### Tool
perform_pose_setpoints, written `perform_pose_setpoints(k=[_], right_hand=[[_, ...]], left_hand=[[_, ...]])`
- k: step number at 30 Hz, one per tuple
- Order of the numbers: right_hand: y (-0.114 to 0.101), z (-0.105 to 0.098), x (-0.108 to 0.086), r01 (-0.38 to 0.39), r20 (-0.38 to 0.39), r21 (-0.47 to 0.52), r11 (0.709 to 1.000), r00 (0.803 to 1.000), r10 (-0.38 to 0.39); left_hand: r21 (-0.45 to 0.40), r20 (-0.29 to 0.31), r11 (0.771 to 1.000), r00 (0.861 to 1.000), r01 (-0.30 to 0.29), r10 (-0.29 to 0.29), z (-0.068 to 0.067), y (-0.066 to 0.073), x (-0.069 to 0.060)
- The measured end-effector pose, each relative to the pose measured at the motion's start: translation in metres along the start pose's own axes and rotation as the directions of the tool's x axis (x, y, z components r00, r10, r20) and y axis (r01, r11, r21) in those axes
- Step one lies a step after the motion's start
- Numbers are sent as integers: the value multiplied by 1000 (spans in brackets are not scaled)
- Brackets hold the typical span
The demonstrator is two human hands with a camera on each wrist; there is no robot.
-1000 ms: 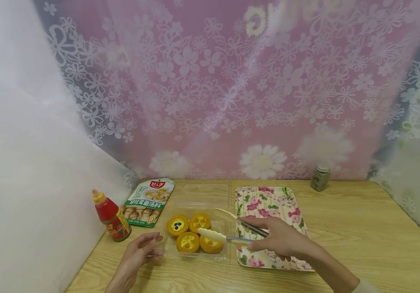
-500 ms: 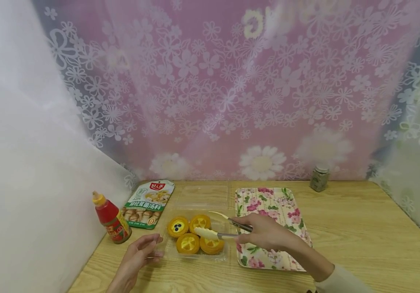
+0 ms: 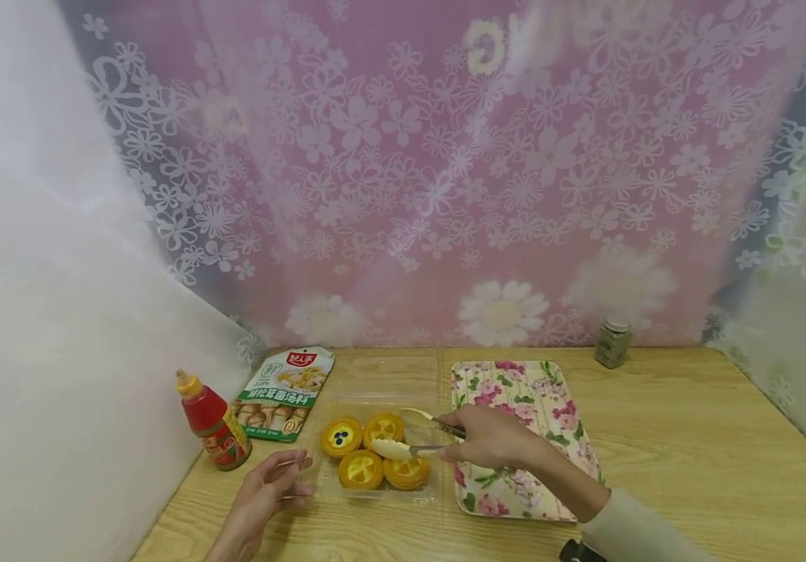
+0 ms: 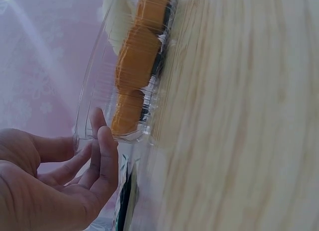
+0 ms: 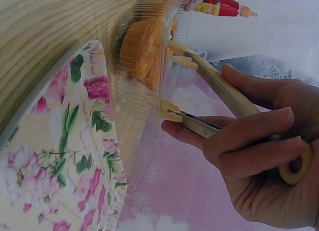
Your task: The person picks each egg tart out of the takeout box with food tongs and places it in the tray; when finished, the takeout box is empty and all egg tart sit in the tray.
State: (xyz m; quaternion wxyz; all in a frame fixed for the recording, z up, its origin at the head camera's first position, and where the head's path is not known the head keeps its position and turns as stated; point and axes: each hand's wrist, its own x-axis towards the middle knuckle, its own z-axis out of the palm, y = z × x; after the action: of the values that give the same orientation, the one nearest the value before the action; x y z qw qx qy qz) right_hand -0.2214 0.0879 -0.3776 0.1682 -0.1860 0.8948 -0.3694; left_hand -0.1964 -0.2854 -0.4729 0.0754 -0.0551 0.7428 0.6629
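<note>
Several egg tarts (image 3: 361, 470) sit in a clear plastic box (image 3: 375, 493) whose lid (image 3: 389, 375) lies folded back. One tart carries dark berries. My left hand (image 3: 262, 492) holds the box's left edge, thumb at the rim and fingers against the outer wall, as the left wrist view shows. In my right hand (image 3: 490, 437) I grip metal tongs (image 3: 426, 450) with cream tips. The tongs are spread, one tip above the right-hand tarts, the other behind them over the box. The right wrist view shows both tips (image 5: 172, 109) at the rim's height, with nothing pinched between them.
Right of the box lies a floral tray (image 3: 522, 499), partly beneath my right forearm. A red sauce bottle (image 3: 215, 421) and a soup seasoning packet (image 3: 283, 390) stand and lie at the left. A small jar (image 3: 613, 343) stands at the back right.
My right hand has moved left with the tongs, bringing their tips further over the right-hand tarts. My left hand has stayed at the box's edge.
</note>
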Motion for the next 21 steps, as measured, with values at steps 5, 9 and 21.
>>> perform_pose_setpoints(k=[5, 9, 21], right_hand=[[4, 1, 3, 22, 53, 72, 997, 998, -26], [5, 2, 4, 29, 89, 123, 992, 995, -40], [-1, 7, 8, 16, 79, 59, 998, 997, -21]], left_hand=[[2, 14, 1000, 1000, -7, 7, -1, -1, 2], [8, 19, 1000, 1000, -2, 2, -1, -1, 2], [11, 0, 1000, 1000, -10, 10, -1, -2, 1]])
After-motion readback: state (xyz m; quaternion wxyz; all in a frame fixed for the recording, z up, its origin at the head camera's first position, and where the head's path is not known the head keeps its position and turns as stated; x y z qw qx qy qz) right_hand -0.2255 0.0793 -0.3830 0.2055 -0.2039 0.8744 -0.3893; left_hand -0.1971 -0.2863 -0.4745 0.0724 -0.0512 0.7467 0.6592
